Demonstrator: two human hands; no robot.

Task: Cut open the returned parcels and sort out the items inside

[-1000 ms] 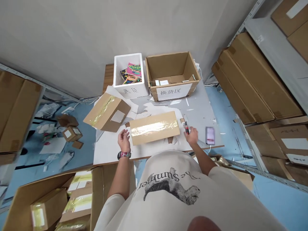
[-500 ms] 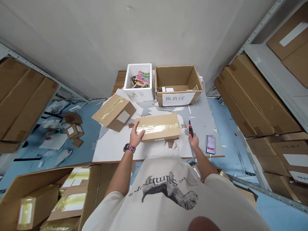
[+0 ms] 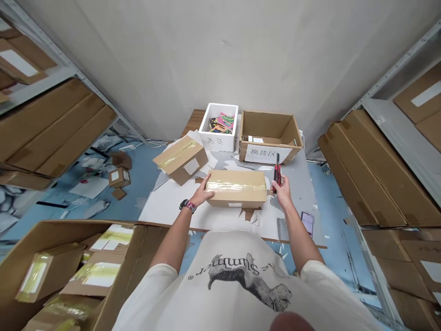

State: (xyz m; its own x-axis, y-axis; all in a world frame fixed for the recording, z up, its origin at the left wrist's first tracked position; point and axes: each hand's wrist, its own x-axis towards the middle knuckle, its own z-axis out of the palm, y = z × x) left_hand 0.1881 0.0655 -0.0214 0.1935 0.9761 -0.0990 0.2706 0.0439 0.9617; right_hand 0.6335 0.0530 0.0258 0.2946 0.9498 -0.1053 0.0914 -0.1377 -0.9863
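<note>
A closed, oblong brown cardboard box (image 3: 236, 187), sealed with glossy yellowish tape, is positioned lengthwise, front-left of the open brown cardboard carton (image 3: 270, 125). A red-and-black utility knife (image 3: 277, 174) is held upright before it.

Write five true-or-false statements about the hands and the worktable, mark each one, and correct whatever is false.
1. The left hand is on the left end of the long, taped brown cardboard box. True.
2. The right hand holds a roll of tape. False: it holds a red and black cutter.
3. Colourful booklets lie in the white foam bin. True.
4. The phone with the lit screen lies left of the long box. False: it lies to the right.
5. The open brown carton with a white paper sign stands right of the foam bin. True.
</note>
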